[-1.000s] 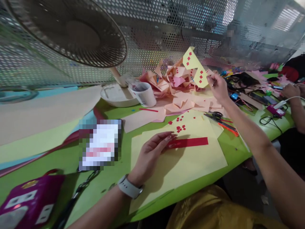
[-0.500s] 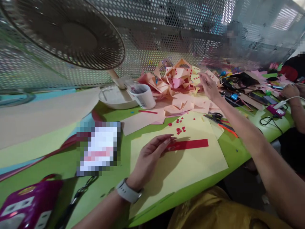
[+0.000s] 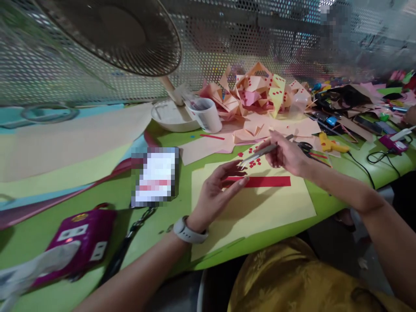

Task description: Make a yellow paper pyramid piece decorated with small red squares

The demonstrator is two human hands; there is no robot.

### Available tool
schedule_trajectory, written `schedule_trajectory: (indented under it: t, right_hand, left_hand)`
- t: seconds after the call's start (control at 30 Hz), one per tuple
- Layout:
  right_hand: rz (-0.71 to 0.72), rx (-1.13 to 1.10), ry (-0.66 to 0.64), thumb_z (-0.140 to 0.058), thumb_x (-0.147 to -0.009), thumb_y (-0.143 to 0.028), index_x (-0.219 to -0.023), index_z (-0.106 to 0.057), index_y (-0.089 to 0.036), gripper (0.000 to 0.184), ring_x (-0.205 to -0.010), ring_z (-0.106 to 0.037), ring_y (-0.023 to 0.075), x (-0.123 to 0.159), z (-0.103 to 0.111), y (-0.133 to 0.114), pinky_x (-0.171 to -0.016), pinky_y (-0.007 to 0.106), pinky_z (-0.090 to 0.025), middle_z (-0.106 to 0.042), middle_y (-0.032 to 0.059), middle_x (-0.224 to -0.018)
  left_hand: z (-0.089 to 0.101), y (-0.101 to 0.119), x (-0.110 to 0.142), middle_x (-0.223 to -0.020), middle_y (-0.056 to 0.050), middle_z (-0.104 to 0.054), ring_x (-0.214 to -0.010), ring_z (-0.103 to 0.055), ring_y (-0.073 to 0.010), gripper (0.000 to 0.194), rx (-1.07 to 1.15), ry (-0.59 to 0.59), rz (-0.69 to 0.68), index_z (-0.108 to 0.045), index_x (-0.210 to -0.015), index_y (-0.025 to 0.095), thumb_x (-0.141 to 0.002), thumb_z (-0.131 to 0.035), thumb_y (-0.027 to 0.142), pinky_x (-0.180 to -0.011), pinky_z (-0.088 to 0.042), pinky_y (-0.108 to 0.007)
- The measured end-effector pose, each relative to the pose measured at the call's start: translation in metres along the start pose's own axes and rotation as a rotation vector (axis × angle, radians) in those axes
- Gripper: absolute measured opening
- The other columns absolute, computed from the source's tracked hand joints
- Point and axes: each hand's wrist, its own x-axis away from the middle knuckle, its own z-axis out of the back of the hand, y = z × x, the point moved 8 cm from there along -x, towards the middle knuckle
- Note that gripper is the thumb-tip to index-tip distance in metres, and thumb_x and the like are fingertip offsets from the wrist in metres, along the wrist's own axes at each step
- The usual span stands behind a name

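Observation:
My right hand is closed round a pair of grey tweezers, its points slanting down towards my left hand. My left hand, with a pale watch on the wrist, has thumb and fingers apart over a red paper strip. The tweezer tips are close to its fingertips; whether they touch, I cannot tell. The strip lies on a large pale-yellow sheet. Small red paper squares are scattered on the sheet just beyond the strip, partly hidden behind the tweezers.
Folded peach and yellow papers with red squares are heaped behind. A white cup stands by the fan base. Black scissors and a yellow glue gun lie right; a phone and purple power strip lie left.
My right hand has come down and left from beside the paper heap, and tweezers now show in it. My left hand's thumb and fingers have spread apart. The view has shifted.

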Motion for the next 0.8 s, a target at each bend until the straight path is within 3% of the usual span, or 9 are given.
schedule_trajectory:
  t: [0.07, 0.13, 0.23, 0.3, 0.4, 0.53, 0.63, 0.7, 0.8]
  right_hand:
    - [-0.014, 0.061, -0.072, -0.044, -0.095, -0.058, -0.083, -0.068, -0.016, 0.05, -0.044, -0.052, 0.0087, 0.009, -0.017, 0.01, -0.043, 0.021, -0.04, -0.061, -0.0014, -0.054]
    - [-0.005, 0.131, -0.106, -0.047, -0.093, -0.062, -0.082, -0.067, -0.017, 0.05, -0.045, -0.053, 0.0092, 0.02, -0.031, 0.016, -0.046, 0.022, -0.042, -0.06, -0.0017, -0.053]
    - [0.032, 0.232, -0.107, -0.059, -0.084, -0.066, -0.079, -0.064, -0.021, 0.046, -0.047, -0.051, 0.0092, 0.036, -0.043, 0.016, -0.048, 0.023, -0.041, -0.058, -0.0032, -0.052]
    - [0.035, 0.263, -0.103, -0.064, -0.08, -0.067, -0.078, -0.063, -0.023, 0.044, -0.048, -0.051, 0.0098, 0.043, -0.046, 0.015, -0.049, 0.024, -0.042, -0.058, -0.0036, -0.052]
    - [0.094, 0.275, -0.055, -0.06, -0.083, -0.065, -0.079, -0.065, -0.021, 0.044, -0.045, -0.053, 0.011, 0.045, -0.037, 0.004, -0.046, 0.025, -0.042, -0.057, -0.0031, -0.049]
    - [0.391, 0.306, 0.112, -0.056, -0.089, -0.058, -0.085, -0.066, -0.018, 0.041, -0.042, -0.052, 0.0087, 0.043, -0.005, -0.039, -0.043, 0.022, -0.042, -0.058, -0.004, -0.051]
    - [0.546, 0.35, 0.252, -0.049, -0.092, -0.062, -0.103, -0.064, -0.021, 0.045, -0.046, -0.056, 0.0074, 0.049, 0.022, -0.063, -0.044, 0.019, -0.042, -0.06, -0.0048, -0.059]
    - [0.518, 0.475, 0.191, -0.047, -0.093, -0.064, -0.113, -0.061, -0.022, 0.049, -0.053, -0.062, 0.0086, 0.051, 0.026, -0.062, -0.047, 0.02, -0.045, -0.065, -0.002, -0.071]
    - [0.475, 0.827, 0.066, -0.048, -0.096, -0.056, -0.108, -0.065, -0.021, 0.041, -0.071, -0.068, 0.0135, 0.058, 0.022, -0.045, -0.063, 0.026, -0.053, -0.071, 0.0044, -0.088]
  left_hand:
    - [-0.001, 0.006, 0.003, -0.111, -0.011, -0.073, -0.091, -0.072, -0.0204, 0.055, -0.076, -0.019, -0.065, -0.06, -0.126, 0.019, -0.079, -0.074, 0.044, -0.078, -0.06, -0.033]
    - [-0.005, 0.011, 0.006, -0.092, -0.008, -0.076, -0.073, -0.071, -0.017, 0.04, -0.155, -0.07, -0.105, -0.067, -0.115, 0.017, -0.085, -0.067, 0.044, -0.065, -0.06, -0.027]
    - [-0.011, 0.019, 0.01, -0.069, -0.004, -0.072, -0.052, -0.064, -0.0125, 0.03, -0.253, -0.11, -0.166, -0.072, -0.094, 0.017, -0.092, -0.058, 0.043, -0.05, -0.052, -0.021]
    - [-0.013, 0.023, 0.012, -0.063, -0.001, -0.069, -0.049, -0.062, -0.0111, 0.027, -0.299, -0.113, -0.206, -0.072, -0.092, 0.018, -0.093, -0.057, 0.04, -0.047, -0.049, -0.02]
    - [-0.015, 0.022, 0.013, -0.05, 0.004, -0.061, -0.04, -0.055, -0.0086, 0.023, -0.31, -0.143, -0.198, -0.07, -0.093, 0.018, -0.094, -0.055, 0.035, -0.043, -0.044, -0.017]
    - [-0.005, 0.016, 0.008, -0.046, 0.007, -0.056, -0.036, -0.05, -0.0078, 0.017, -0.264, -0.08, -0.122, -0.066, -0.091, 0.018, -0.092, -0.056, 0.031, -0.039, -0.04, -0.017]
    - [0.002, 0.014, 0.003, -0.047, 0.005, -0.058, -0.039, -0.053, -0.009, 0.021, -0.221, -0.039, -0.065, -0.062, -0.08, 0.019, -0.094, -0.054, 0.033, -0.04, -0.041, -0.019]
    - [0.003, 0.017, 0.002, -0.051, 0.003, -0.061, -0.043, -0.056, -0.0098, 0.027, -0.236, -0.041, -0.075, -0.061, -0.072, 0.019, -0.094, -0.054, 0.033, -0.044, -0.044, -0.019]
    - [0.003, 0.02, 0.002, -0.055, 0.001, -0.065, -0.047, -0.06, -0.0105, 0.028, -0.287, -0.04, -0.108, -0.062, -0.07, 0.02, -0.092, -0.056, 0.034, -0.048, -0.047, -0.02]
